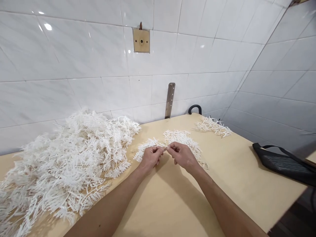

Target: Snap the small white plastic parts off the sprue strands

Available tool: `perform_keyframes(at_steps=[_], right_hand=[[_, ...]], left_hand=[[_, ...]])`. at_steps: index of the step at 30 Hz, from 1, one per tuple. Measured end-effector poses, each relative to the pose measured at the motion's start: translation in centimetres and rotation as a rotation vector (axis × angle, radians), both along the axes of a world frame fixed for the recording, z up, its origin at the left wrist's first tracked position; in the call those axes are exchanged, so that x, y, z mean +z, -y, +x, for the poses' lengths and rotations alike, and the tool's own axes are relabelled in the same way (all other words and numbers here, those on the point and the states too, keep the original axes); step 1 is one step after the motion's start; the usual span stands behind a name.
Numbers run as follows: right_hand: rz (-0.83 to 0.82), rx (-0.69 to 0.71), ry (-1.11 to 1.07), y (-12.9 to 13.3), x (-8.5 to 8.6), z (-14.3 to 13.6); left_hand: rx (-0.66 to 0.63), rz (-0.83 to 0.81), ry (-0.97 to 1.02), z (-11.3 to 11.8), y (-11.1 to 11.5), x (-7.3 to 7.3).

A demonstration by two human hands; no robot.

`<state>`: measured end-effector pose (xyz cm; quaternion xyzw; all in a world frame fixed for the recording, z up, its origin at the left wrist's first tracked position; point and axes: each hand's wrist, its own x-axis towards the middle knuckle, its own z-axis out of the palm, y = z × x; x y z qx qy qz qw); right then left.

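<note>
Both my hands meet over the table, fingertips almost touching. My left hand (152, 156) is closed in a pinch on a thin white plastic branch (160, 143), whose forked twigs stick up above the fingers. My right hand (182, 156) pinches the same branch at its end, close to the left thumb. Just behind the left hand lies a small heap of white branched pieces (142, 152). Another heap of white pieces (184, 137) spreads behind the right hand. Left of my forearm rises a large pile of white feathery plastic sprigs (74, 158).
The tan table (237, 184) stands against a white tiled wall. A third small pile of white twigs (213, 126) lies at the back right. A metal strip (170, 100) and a black curved handle (195, 108) rise at the rear edge. A black mesh bag (283, 164) lies at the right edge.
</note>
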<state>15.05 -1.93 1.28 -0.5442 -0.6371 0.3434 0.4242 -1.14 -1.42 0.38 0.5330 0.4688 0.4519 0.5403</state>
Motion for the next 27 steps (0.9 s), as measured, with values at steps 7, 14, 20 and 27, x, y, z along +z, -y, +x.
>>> perform_keyframes(at_steps=[7, 14, 20, 27], right_hand=[[0.003, -0.027, -0.028, 0.2, 0.4, -0.3], [-0.044, -0.007, -0.091, 0.2, -0.1, -0.5], [-0.045, 0.046, -0.119, 0.2, -0.3, -0.6], [-0.053, 0.055, -0.091, 0.2, -0.5, -1.0]], left_hand=[[-0.060, -0.081, -0.018, -0.1, 0.1, 0.3], [-0.068, -0.130, 0.096, -0.2, -0.1, 0.4], [-0.064, -0.148, 0.116, -0.4, -0.1, 0.7], [-0.011, -0.183, 0.204, -0.3, -0.1, 1.0]])
